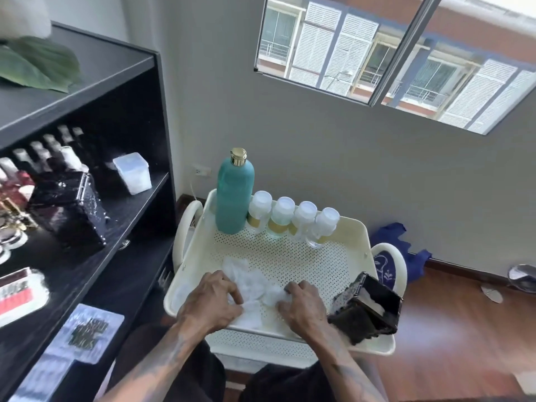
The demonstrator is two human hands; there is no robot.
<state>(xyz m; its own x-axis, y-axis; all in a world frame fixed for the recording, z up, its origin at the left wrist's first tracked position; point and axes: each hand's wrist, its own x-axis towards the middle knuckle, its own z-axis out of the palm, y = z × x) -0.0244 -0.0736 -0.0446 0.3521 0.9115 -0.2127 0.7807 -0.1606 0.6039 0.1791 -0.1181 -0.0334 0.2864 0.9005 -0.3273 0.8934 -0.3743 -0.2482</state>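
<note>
A crumpled white cloth [255,282] lies on the front part of a cream perforated cart tray [304,265]. My left hand [211,300] rests on the cloth's left side with its fingers curled into the fabric. My right hand [304,306] grips the cloth's right end with bent fingers. Both forearms reach in from the bottom of the view.
A tall teal bottle [234,195] and several small white-capped jars [293,221] line the tray's back edge. An open black box [367,309] sits at the tray's front right corner. A black shelf unit [87,198] with bottles and boxes stands at the left. A blue cloth [400,242] lies on the wooden floor.
</note>
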